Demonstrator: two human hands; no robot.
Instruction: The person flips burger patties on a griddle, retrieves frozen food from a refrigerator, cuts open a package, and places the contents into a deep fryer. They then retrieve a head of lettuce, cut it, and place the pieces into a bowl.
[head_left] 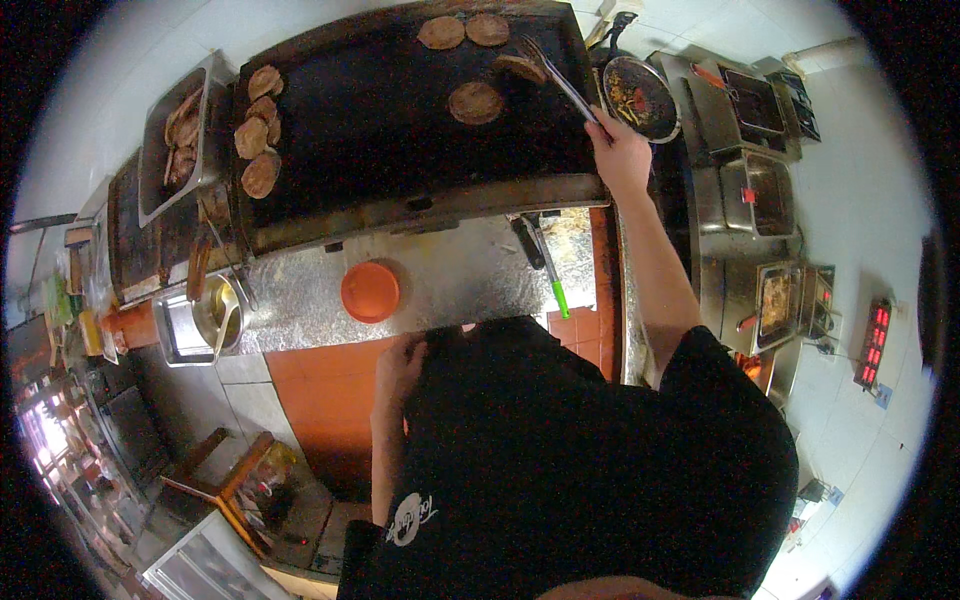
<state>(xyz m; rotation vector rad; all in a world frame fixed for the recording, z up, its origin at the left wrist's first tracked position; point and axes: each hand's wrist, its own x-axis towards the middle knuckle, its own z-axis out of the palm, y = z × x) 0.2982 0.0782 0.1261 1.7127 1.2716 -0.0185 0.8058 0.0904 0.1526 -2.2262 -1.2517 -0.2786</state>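
My right hand (620, 155) is closed around metal tongs (570, 92) over the right part of the black griddle (360, 110). At the tongs' tips a browned round patty (520, 69) sits tilted; whether the tongs pinch it or only touch it I cannot tell. Another patty (475, 103) lies flat just below, and two patties (442, 33) lie side by side at the back. My left hand (398, 365) hangs low by my dark shirt, near the steel shelf's front edge, its fingers mostly hidden.
Several patties (258, 137) line the griddle's left edge, beside a steel pan of cooked meat (183, 140). An orange bowl (370, 292) and a green-handled utensil (560, 298) rest on the steel shelf (300, 300). A frying pan (640, 98) and steel containers (772, 190) stand right.
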